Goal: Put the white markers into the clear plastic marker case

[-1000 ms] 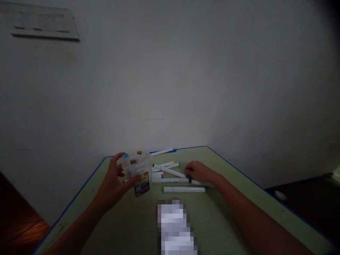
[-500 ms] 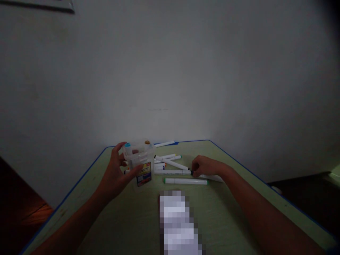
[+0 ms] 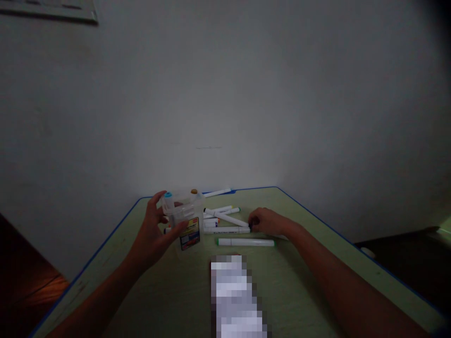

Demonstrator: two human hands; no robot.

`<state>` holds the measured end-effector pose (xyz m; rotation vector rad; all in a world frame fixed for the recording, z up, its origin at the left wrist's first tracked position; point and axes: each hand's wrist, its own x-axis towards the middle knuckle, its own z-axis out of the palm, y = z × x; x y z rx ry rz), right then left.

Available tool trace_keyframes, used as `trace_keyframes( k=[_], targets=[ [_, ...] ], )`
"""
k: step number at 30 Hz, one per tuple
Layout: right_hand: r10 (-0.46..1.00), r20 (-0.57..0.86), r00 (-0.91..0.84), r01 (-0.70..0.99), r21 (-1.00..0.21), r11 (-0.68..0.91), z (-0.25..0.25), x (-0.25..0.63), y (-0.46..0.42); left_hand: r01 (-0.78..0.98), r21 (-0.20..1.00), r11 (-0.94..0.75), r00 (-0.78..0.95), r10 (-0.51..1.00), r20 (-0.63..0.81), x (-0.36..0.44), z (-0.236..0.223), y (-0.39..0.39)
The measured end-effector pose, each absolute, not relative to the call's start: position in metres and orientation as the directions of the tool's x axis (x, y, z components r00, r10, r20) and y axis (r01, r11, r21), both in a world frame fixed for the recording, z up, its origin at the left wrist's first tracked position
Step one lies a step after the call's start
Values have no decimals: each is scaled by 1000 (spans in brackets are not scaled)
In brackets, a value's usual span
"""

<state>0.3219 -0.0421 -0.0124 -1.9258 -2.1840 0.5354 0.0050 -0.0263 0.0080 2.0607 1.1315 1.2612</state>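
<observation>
My left hand is wrapped around a clear plastic marker case, thumb across its dark, colourful label. Inside the case stand a marker with a blue end and one with a brown end. My right hand is closed, fingertips pinching the dark end of a white marker that lies slanted over others. Just below, a white marker with printing ends near the same fingers. Closer to me lies a white marker with green ends. The right fingertips are partly hidden.
More white markers lie in a loose pile right of the case. One marker rests at the table's back edge. A pixelated flat object lies at the front. The blue-edged table meets a grey wall.
My right hand first shifted right along the marker ends, then came back left to them. My left hand keeps hold of the case. The camera view tilted slightly.
</observation>
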Motion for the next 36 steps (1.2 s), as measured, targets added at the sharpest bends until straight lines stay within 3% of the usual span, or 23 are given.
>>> trace_keyframes(
  k=[23,27,29,32,34,36],
  targets=[
    [992,26,-127,948,-290,129,-18,302,-41,391,753,-530,220,848,482,5,5,-27],
    [986,155,-68,925,-361,121,-17,309,-35,366,760,-538,227,843,487,4,3,-24],
    [975,224,3,829,-545,122,-14,315,-32,374,750,-546,229,838,495,4,2,-24],
    [965,219,146,423,-895,139,-9,323,-30,403,733,-548,223,835,503,3,2,-24],
    [965,182,187,112,-980,164,-6,327,-31,416,728,-545,223,837,499,3,2,-25],
    [972,151,179,-68,-984,165,-3,330,-33,413,736,-536,223,843,489,3,3,-26]
  ],
)
